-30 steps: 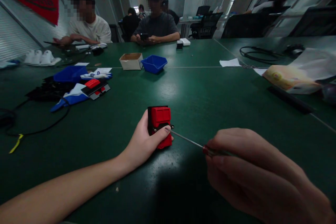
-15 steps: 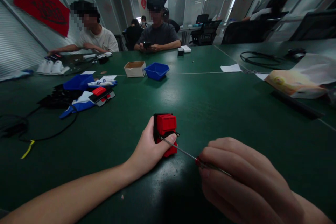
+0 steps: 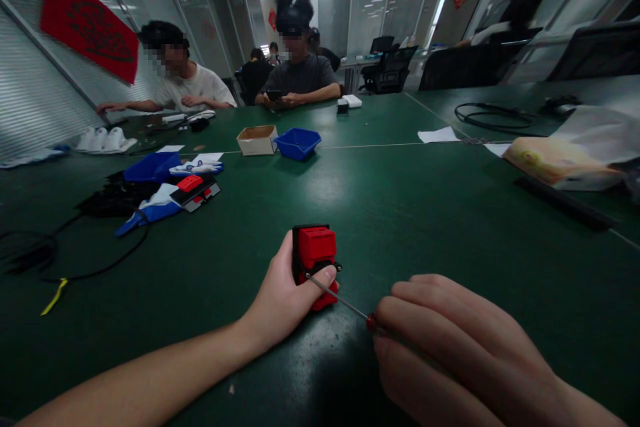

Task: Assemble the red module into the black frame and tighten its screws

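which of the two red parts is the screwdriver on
The red part gripped by the left hand; the screwdriver in the right hand reaches it. The other red piece lies far left.

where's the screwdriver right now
In the head view, low centre-right: the screwdriver is held in the right hand, its tip at the red block gripped by the left hand.
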Action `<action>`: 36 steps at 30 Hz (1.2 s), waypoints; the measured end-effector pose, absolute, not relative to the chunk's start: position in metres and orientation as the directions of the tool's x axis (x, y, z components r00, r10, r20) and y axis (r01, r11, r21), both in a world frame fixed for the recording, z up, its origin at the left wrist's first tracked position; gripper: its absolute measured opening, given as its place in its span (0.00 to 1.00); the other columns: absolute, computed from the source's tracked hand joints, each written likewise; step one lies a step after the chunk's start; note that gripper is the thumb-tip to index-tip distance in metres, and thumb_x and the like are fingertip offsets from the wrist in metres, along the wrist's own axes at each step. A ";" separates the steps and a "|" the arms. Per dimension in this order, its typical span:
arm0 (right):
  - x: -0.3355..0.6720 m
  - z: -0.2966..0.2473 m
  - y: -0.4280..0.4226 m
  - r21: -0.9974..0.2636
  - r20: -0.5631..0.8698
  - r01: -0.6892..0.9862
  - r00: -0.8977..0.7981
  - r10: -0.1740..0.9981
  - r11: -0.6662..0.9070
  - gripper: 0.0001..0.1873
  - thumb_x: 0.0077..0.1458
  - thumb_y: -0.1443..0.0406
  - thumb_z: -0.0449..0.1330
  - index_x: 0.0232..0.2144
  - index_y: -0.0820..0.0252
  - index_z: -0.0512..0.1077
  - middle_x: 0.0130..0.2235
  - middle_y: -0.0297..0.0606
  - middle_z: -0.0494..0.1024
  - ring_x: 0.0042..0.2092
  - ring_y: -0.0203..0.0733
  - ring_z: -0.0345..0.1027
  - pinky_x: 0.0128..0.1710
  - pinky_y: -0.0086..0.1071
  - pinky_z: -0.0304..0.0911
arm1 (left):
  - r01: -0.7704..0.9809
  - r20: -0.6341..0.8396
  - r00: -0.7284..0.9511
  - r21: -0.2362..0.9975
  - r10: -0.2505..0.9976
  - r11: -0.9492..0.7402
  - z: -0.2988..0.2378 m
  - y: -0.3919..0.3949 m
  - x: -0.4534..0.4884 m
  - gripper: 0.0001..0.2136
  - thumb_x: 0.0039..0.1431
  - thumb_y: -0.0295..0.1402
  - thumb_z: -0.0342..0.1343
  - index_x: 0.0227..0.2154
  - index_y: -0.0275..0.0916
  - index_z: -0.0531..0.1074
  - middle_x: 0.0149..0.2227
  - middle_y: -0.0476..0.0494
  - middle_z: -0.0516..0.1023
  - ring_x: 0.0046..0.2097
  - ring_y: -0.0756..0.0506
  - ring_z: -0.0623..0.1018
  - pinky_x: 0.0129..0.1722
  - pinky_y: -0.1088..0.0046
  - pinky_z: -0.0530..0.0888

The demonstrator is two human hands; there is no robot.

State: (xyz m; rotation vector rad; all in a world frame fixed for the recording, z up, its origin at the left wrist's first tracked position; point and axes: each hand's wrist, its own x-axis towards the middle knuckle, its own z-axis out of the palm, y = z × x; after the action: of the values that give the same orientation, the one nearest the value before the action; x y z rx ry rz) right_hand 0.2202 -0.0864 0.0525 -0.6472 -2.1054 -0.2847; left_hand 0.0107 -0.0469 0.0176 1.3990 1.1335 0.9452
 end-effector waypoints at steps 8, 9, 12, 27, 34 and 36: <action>0.223 0.056 -0.089 0.067 0.838 0.585 -0.473 0.273 0.808 0.12 0.63 0.75 0.53 0.34 0.57 0.73 0.32 0.36 0.77 0.33 0.39 0.72 0.34 0.34 0.70 | 0.161 -0.029 0.247 0.987 0.969 -0.011 0.017 -0.048 0.011 0.20 0.59 0.43 0.63 0.49 0.39 0.66 0.41 0.42 0.79 0.42 0.41 0.80 0.45 0.63 0.77; 0.222 0.059 -0.089 0.078 0.829 0.572 -0.492 0.266 0.817 0.12 0.63 0.75 0.53 0.34 0.58 0.73 0.33 0.36 0.77 0.34 0.39 0.72 0.33 0.34 0.69 | 0.160 -0.025 0.244 0.987 0.969 -0.015 0.016 -0.048 0.011 0.20 0.59 0.44 0.63 0.49 0.39 0.66 0.41 0.42 0.79 0.42 0.41 0.80 0.44 0.63 0.77; 0.216 0.071 -0.090 0.108 0.809 0.550 -0.532 0.248 0.828 0.12 0.60 0.76 0.55 0.28 0.57 0.71 0.33 0.34 0.76 0.32 0.38 0.70 0.29 0.35 0.67 | 0.164 -0.023 0.230 0.986 0.973 -0.015 0.017 -0.048 0.011 0.20 0.59 0.43 0.63 0.48 0.40 0.67 0.40 0.43 0.80 0.41 0.41 0.80 0.43 0.64 0.77; 0.221 0.062 -0.092 0.060 0.782 0.535 -0.550 0.294 0.843 0.12 0.64 0.74 0.50 0.36 0.59 0.73 0.32 0.36 0.77 0.32 0.39 0.70 0.32 0.37 0.70 | 0.156 -0.003 0.230 0.987 0.973 -0.034 0.016 -0.048 0.011 0.19 0.59 0.41 0.63 0.48 0.39 0.67 0.40 0.42 0.79 0.42 0.41 0.80 0.45 0.62 0.77; 0.224 0.064 -0.091 -0.040 0.728 0.532 -0.565 0.389 0.846 0.09 0.62 0.74 0.56 0.33 0.57 0.70 0.26 0.31 0.74 0.24 0.35 0.65 0.22 0.33 0.60 | 0.172 0.004 0.249 0.984 0.969 -0.048 0.016 -0.048 0.011 0.19 0.59 0.42 0.63 0.48 0.39 0.66 0.40 0.43 0.79 0.41 0.42 0.80 0.46 0.62 0.76; 0.229 0.059 -0.084 -0.129 0.695 0.532 -0.553 0.459 0.837 0.08 0.63 0.72 0.56 0.31 0.57 0.68 0.23 0.29 0.71 0.22 0.33 0.65 0.22 0.30 0.60 | 0.195 0.010 0.269 0.979 0.963 -0.064 0.020 -0.047 0.010 0.19 0.59 0.41 0.63 0.47 0.39 0.66 0.40 0.43 0.79 0.42 0.42 0.80 0.46 0.63 0.76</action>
State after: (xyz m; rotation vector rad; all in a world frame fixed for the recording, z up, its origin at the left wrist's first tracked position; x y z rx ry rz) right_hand 0.2288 -0.0844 0.0589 -0.7194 -2.2470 -0.1234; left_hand 0.0097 -0.0468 0.0203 1.4997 1.1288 0.9290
